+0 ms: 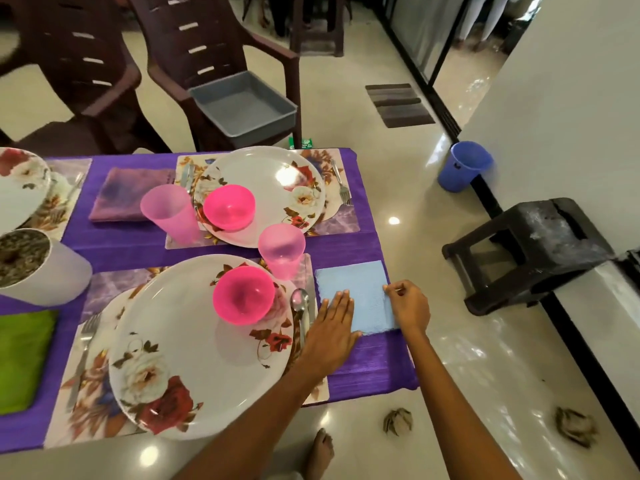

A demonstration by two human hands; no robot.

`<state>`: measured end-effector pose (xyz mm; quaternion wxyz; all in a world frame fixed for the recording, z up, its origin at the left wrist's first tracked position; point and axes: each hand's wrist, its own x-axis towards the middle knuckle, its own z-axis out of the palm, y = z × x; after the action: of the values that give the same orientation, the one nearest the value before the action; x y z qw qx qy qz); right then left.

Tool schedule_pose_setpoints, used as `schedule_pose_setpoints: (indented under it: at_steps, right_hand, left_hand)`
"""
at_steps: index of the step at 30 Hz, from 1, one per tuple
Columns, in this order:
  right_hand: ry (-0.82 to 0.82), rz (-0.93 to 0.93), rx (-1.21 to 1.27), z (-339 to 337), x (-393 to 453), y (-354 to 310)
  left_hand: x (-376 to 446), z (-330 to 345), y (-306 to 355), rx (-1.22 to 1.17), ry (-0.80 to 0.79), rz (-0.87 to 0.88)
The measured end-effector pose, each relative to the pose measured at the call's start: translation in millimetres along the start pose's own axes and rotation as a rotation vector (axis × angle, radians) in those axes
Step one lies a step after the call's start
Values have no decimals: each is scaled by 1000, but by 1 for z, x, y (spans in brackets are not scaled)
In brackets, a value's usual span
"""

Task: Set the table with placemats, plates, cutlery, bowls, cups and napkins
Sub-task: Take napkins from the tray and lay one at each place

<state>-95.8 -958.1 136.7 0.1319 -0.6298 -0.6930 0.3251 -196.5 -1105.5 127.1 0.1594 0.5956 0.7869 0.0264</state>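
A light blue napkin [356,289] lies on the purple tablecloth [367,362] at the table's right edge. My left hand [332,327] presses flat on its left part with straight fingers. My right hand [408,306] pinches the napkin's right edge. Left of the napkin a spoon [300,306] lies beside a floral plate [194,351] that carries a pink bowl [243,294]. A pink cup [281,249] stands behind them. The far setting has a floral plate [277,181], a pink bowl [229,206], a pink cup [166,213], a fork [341,185] and a purple napkin [128,194].
A white pot [41,268] and a green napkin [20,358] are at the left. A grey tray [242,105] rests on a brown chair [207,46]. On the floor to the right stand a black stool [530,251] and a blue bucket [464,166].
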Motion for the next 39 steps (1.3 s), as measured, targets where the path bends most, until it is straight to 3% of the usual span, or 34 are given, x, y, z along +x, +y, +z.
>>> schedule_pose_setpoints:
  at_steps: [3, 9, 13, 17, 27, 30, 34, 39]
  right_hand:
    - [-4, -20, -19, 0, -2, 0]
    - [100, -309, 74, -4, -36, -15]
    - [-115, -433, 124, 19, -103, -28]
    - [-279, -316, 176, 51, -160, -31]
    - [-185, -176, 54, 102, -200, -59]
    - [-155, -151, 41, 104, -201, -65]
    - [-123, -158, -29, 103, -202, -71]
    - [-115, -161, -111, 101, -206, -81]
  left_hand:
    - [-2, 6, -2, 37, 19, 0]
    - [-24, -8, 3, -139, 146, 35]
    - [-55, -2, -7, -209, 412, 88]
    - [-100, -8, -24, -305, 564, 97]
    - [-212, -15, -156, -322, 813, -216]
    - [-231, -17, -205, -348, 863, -437]
    - [-241, -29, -245, -738, 768, -769]
    - [-244, -40, -258, -951, 642, -780]
